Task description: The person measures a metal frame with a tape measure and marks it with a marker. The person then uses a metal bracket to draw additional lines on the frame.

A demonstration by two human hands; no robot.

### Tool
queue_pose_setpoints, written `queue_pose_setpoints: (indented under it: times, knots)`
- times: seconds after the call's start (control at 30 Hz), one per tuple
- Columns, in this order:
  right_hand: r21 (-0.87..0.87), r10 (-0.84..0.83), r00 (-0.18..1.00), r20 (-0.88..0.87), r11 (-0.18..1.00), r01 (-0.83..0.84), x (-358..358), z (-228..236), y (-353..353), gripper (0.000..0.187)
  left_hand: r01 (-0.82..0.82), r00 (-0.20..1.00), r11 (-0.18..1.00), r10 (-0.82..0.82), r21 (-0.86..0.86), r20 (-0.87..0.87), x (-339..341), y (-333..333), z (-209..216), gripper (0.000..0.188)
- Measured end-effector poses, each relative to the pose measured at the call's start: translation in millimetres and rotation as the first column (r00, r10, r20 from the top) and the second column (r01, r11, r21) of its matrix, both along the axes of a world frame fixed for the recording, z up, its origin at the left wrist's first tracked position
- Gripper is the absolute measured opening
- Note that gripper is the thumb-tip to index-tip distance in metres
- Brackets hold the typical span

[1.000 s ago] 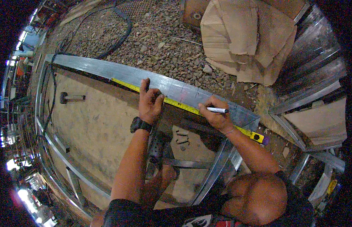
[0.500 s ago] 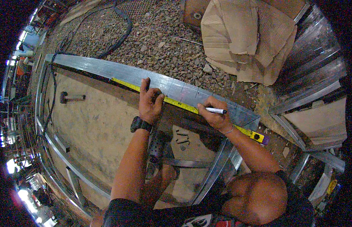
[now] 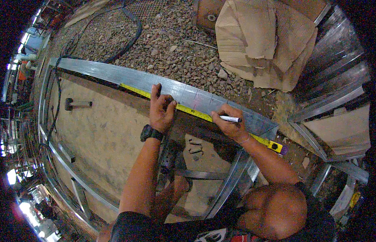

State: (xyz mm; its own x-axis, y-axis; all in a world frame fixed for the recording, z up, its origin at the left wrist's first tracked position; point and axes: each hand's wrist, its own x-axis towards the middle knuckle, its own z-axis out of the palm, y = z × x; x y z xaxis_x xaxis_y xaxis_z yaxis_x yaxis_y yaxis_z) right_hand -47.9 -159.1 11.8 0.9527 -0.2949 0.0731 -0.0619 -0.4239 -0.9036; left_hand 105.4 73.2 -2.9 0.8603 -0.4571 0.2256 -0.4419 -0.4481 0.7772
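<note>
A long flat galvanized metal beam [image 3: 115, 72] runs across in front of me, with thin dark lines marked over its right part. Along its near edge lies the yellow blade of a tape measure [image 3: 194, 112], whose case rests past my right wrist, near the beam's right end. My left hand [image 3: 161, 109] holds the blade against the edge with thumb and curled fingers, its index finger stretched onto the beam. In my right hand [image 3: 231, 127], a white marker with a black cap end [image 3: 230, 118] is gripped close to the blade. Its tip is hidden by my fingers.
A mallet [image 3: 78, 104] and small metal pieces [image 3: 195, 146] lie on the ground inside the metal frame [image 3: 81, 175]. Beyond the beam are gravel [image 3: 168, 46], a black cable [image 3: 135, 32] and folded cardboard [image 3: 252, 36]. Corrugated sheet [image 3: 337, 48] leans at right.
Both hands keep their places on the tape and marker. The whole picture has shifted only very slightly.
</note>
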Motion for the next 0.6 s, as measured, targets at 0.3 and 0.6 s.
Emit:
queue_pose_setpoints:
  times: [0.3, 0.6]
  knots:
    - [0.138, -0.119, 0.99, -0.082, 0.982, 0.13, -1.5, 13.3, 3.3, 0.018, -0.006, 1.0, 1.0, 0.006, 0.024, 0.012, -0.5, 0.8, -1.8, 0.015]
    - [-0.479, 0.033, 0.993, 0.117, 0.878, 0.028, -47.7, 31.8, -17.0, 0.044, 0.0, 1.0, 1.0, 0.0, 0.012, 0.019, 0.7, 0.8, -3.7, 0.015]
